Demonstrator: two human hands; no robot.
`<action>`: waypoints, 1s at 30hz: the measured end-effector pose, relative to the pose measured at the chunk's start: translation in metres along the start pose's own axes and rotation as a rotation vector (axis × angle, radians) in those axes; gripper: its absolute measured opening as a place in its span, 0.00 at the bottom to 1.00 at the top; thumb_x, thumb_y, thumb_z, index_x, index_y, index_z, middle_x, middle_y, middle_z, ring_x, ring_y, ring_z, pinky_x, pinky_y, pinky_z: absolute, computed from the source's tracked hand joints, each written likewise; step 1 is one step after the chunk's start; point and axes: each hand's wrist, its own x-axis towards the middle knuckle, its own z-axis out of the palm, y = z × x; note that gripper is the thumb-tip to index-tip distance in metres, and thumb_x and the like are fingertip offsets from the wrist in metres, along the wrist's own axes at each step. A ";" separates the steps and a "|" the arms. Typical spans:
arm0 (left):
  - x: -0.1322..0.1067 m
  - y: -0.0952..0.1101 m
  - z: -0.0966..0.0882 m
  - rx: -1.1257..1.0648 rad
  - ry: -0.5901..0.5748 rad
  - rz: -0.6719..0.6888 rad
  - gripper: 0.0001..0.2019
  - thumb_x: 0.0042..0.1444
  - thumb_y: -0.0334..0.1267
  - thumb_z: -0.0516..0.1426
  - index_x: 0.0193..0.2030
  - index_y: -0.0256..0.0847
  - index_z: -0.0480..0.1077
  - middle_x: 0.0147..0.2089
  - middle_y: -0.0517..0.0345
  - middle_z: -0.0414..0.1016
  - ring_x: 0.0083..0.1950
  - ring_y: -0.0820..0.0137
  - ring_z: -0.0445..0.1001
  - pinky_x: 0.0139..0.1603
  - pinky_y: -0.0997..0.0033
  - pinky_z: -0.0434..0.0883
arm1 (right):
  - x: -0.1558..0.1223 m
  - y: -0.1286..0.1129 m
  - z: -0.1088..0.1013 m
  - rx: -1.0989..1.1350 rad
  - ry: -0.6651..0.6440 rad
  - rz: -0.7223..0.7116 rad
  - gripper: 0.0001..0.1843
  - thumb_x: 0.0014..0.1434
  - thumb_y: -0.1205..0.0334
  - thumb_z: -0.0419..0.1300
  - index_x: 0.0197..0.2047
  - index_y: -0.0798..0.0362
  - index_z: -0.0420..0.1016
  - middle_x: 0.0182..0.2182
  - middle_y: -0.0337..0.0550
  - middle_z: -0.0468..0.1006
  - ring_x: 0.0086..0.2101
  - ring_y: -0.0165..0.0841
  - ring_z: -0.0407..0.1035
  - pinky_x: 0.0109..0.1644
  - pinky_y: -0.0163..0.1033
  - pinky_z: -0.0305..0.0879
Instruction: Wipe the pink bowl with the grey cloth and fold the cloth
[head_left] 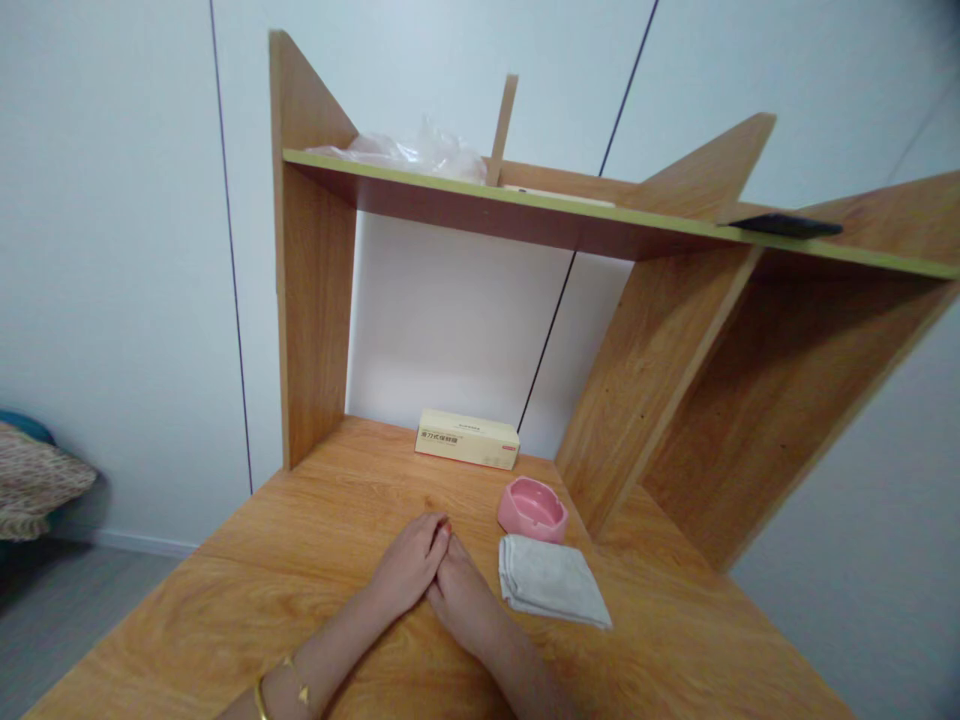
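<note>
My left hand and my right hand rest together on the wooden desk, touching at the fingers. The left hand's fingers are drawn together and lie against the right hand's; both hands are closed, and no object shows in them. Their undersides are hidden. Just right of my right hand lies a folded grey cloth. Behind the cloth sits a pink ashtray with notches in its rim. A cream cling film box lies lengthwise at the back of the desk.
A wooden shelf spans above the desk, with side and divider panels standing on it. On the shelf are a clear plastic bag and a flat dark object. Patterned fabric shows at the far left.
</note>
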 end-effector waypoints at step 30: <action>-0.008 0.022 -0.005 0.071 0.262 0.097 0.13 0.62 0.41 0.38 0.31 0.41 0.57 0.30 0.56 0.66 0.32 0.69 0.66 0.33 0.70 0.64 | 0.022 -0.011 -0.080 -0.190 0.054 0.320 0.17 0.56 0.68 0.49 0.47 0.53 0.70 0.45 0.45 0.74 0.47 0.31 0.66 0.51 0.33 0.58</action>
